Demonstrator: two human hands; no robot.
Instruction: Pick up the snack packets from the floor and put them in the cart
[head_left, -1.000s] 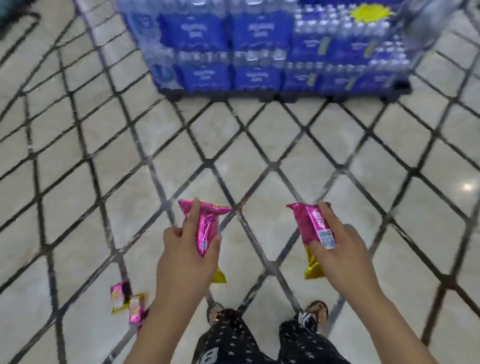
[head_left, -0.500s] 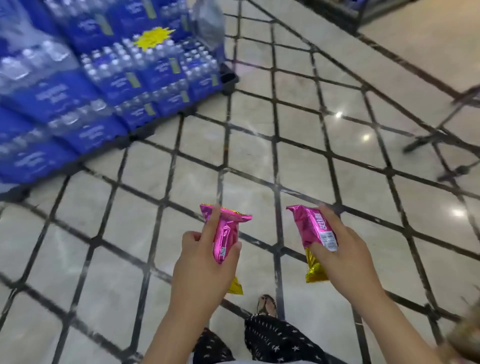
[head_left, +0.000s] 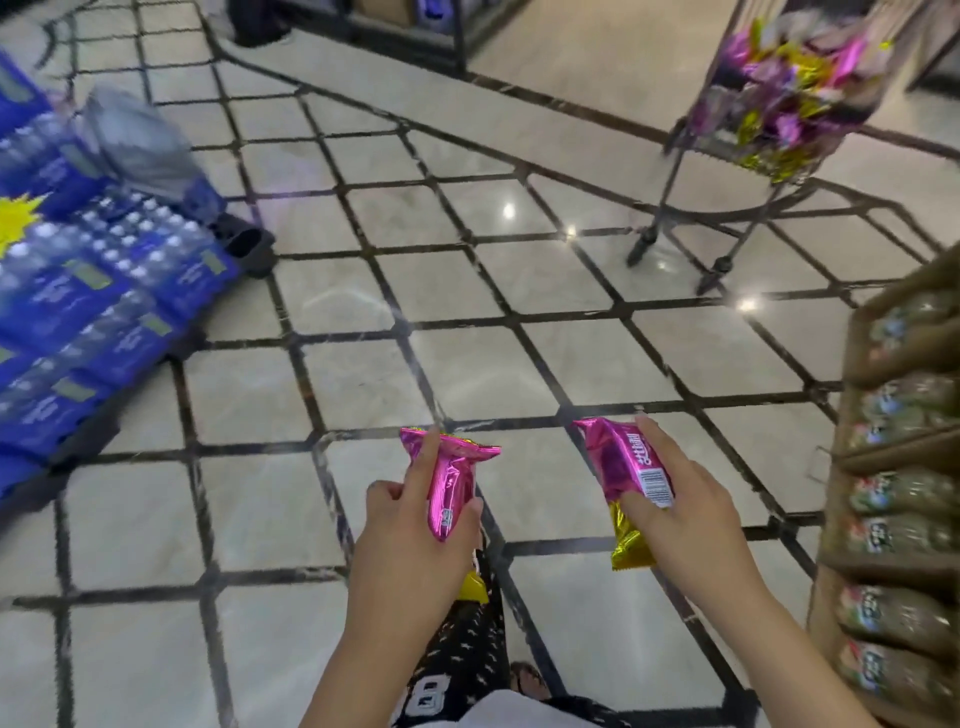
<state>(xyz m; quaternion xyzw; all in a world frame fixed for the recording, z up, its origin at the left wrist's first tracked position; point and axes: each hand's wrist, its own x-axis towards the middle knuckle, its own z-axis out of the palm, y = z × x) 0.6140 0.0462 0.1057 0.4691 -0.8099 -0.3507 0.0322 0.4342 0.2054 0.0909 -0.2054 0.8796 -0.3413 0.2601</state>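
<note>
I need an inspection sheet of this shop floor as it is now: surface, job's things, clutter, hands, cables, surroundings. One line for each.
Surface: tiled floor, pale with dark lines, glossy.
Job's things: left packet and right packet, both pink and gold, off the floor; cart ahead on the right, holding many packets.
Clutter: grey bundle on the water packs, blurred.
Hands: left hand grips the left packet; right hand grips the right packet.
Cables: nothing seen.
Surroundings: water packs on the left; shelf of bagged goods on the right.
</note>
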